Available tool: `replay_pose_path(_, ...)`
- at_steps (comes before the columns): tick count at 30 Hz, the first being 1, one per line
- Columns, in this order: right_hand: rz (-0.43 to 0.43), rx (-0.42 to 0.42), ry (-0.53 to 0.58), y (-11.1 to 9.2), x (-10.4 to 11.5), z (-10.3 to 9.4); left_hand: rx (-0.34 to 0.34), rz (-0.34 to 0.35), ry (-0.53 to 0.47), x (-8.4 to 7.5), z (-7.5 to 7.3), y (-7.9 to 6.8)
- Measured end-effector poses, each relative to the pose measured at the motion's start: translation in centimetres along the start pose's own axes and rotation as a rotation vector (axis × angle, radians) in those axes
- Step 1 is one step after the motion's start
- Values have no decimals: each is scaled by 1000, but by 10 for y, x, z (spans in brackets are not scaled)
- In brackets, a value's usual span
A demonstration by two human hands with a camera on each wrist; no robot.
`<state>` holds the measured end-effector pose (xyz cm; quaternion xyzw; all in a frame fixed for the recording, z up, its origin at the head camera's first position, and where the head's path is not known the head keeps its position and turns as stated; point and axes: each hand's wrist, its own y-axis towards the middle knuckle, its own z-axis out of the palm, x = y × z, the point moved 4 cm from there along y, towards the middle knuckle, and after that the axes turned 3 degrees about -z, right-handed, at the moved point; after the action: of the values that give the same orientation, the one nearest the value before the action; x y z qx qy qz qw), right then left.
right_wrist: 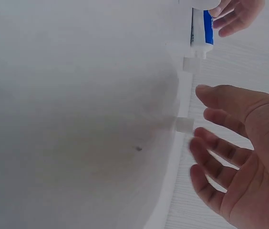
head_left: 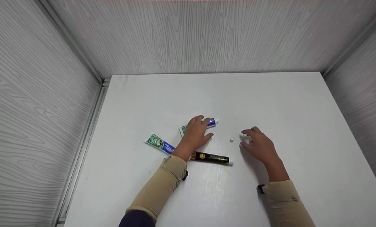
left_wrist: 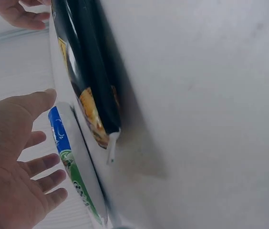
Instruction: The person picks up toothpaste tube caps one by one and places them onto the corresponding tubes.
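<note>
Now your right hand (head_left: 261, 147) is spread, thumb and fingertips apart, with one white cap (right_wrist: 185, 125) between them; whether they touch it is hard to tell. The other cap (head_left: 231, 139) sits just left, nearer the blue-and-green tube (head_left: 211, 123). Your left hand (head_left: 194, 132) lies over that tube, fingers loosely extended; the tube's long axis runs roughly left to right, nozzle end toward both caps, which are small, pale and straight-sided.

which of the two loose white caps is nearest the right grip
The white cap on the right in the head view: it sits close by the fingertips of the right grip, while the other cap lies apart, farther left.
</note>
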<state>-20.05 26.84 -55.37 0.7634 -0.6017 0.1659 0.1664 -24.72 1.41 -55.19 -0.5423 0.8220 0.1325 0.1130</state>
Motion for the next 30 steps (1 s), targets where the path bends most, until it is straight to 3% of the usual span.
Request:
replay_pose_path(7,10,-40,-34,3,-4,-3,51,-9,7,1,5,9)
replay_pose_path(16,83,30,-71,8,-10,1,100,-22,25,5,12,16)
replay_pose_path(30,94,96,-15,8,-8,3,75,-70,70,3,14,20)
